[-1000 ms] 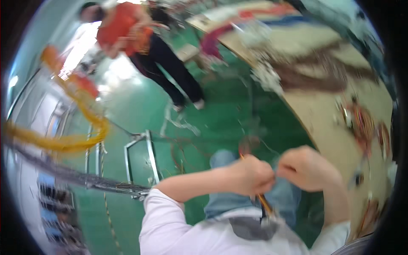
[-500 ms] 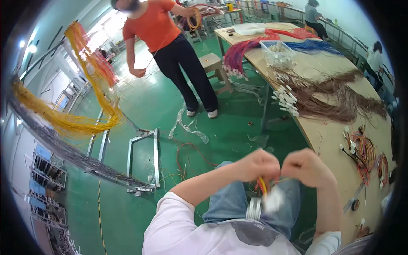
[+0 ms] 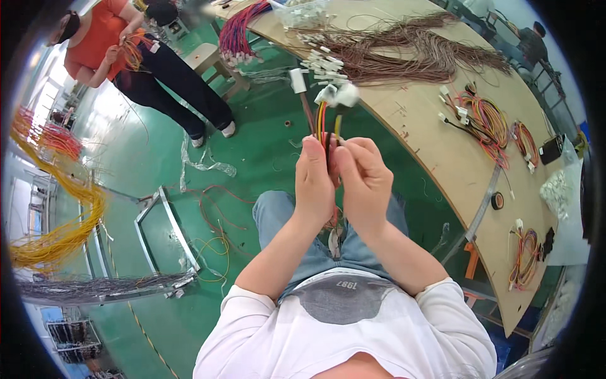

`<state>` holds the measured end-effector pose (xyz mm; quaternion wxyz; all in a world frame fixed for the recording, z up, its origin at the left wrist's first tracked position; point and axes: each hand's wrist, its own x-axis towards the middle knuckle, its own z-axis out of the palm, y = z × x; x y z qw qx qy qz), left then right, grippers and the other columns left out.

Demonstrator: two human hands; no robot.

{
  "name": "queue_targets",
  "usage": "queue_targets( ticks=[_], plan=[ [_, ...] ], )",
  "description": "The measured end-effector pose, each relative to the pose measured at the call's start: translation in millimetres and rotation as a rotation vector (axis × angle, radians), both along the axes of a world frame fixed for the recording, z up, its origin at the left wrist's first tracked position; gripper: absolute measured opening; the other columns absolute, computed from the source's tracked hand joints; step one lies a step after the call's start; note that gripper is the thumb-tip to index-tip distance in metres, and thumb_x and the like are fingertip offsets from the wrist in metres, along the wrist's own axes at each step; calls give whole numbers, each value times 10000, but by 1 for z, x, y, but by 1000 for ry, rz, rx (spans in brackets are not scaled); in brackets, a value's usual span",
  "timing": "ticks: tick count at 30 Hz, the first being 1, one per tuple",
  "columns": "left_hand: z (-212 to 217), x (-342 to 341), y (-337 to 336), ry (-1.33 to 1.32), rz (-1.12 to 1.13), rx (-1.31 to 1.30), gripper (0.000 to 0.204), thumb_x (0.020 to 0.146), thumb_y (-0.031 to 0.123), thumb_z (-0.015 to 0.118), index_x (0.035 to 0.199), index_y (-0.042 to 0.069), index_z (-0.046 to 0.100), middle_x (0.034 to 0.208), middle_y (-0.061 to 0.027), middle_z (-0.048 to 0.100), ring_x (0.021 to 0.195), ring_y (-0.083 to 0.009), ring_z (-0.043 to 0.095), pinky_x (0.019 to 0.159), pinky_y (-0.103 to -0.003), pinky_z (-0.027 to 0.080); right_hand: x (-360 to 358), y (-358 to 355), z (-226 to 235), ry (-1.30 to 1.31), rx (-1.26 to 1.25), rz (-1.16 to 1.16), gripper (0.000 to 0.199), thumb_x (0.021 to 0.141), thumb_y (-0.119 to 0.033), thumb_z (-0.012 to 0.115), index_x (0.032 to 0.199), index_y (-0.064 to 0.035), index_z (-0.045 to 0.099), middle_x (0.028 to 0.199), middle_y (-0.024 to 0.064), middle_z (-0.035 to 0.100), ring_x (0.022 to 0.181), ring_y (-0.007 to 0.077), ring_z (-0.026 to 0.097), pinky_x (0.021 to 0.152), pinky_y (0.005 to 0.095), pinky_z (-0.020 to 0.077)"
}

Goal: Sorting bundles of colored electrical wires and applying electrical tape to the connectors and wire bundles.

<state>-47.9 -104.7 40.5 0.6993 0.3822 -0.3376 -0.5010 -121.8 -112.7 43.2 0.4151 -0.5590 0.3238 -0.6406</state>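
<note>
In front of my lap, both hands grip a wire harness [image 3: 321, 118] of red, yellow, black and brown wires, with white plug connectors [image 3: 328, 95] fanned out above the fingers. My left hand [image 3: 314, 180] is closed around the bundle, thumb pointing up along it. Pressed up against it, my right hand [image 3: 366, 180] pinches the wires with thumb and curled fingers, close to a dark wrapped part. A brown wire ending in a lone white connector [image 3: 297, 81] leans to the left. Below the hands, the lower end of the harness hangs between my knees, partly hidden.
On the right, a wooden table [image 3: 404, 120] bears brown wires [image 3: 410, 57], coiled harnesses [image 3: 486, 123], a black tape roll [image 3: 497, 201] and a bag of white parts [image 3: 557, 189]. A person in orange [image 3: 101, 38] stands at far left, handling wires. A metal frame [image 3: 167, 221] and yellow wires [image 3: 69, 227] are at left.
My hands have come together and risen from my lap; the connectors that hung below them now point up and away. The view has swung, so the table and the other person sit farther left.
</note>
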Motion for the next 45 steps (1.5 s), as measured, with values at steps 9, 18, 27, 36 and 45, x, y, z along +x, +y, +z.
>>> queue_targets(
  ticks=[9,18,27,36,45],
  plan=[
    [0,9,6,-374,-24,50,390,927,312,323,805,8,534,593,24,435,543,-45,377,464,-200,293,-30,0,18,718,-297,-81,180,714,-13,573,888,33,583,779,94,535,741,188,524,654,269,417],
    [12,7,4,-322,-417,-11,377,920,342,333,710,45,433,615,8,408,535,-76,373,510,-243,347,-37,-48,49,103,501,757,350,844,-355,490,736,-30,563,906,120,588,598,143,543,626,274,469],
    [28,14,17,119,-749,102,322,901,363,380,794,62,421,606,36,319,500,-43,278,441,-185,259,-19,-60,106,-9,522,784,536,835,-417,496,449,-130,261,387,-19,318,332,64,292,391,220,327],
    [37,13,27,195,-556,74,295,900,336,395,758,79,416,539,49,296,422,-43,234,378,-196,182,-17,-60,89,-144,357,972,308,897,-309,391,795,-33,484,671,84,568,675,242,577,728,345,454],
    [67,67,-9,240,140,-151,351,900,288,377,609,95,344,504,28,240,412,-98,193,382,-264,173,2,-22,12,361,314,1032,360,900,-380,363,870,-65,536,650,-15,484,564,52,456,524,217,400]
  ],
)
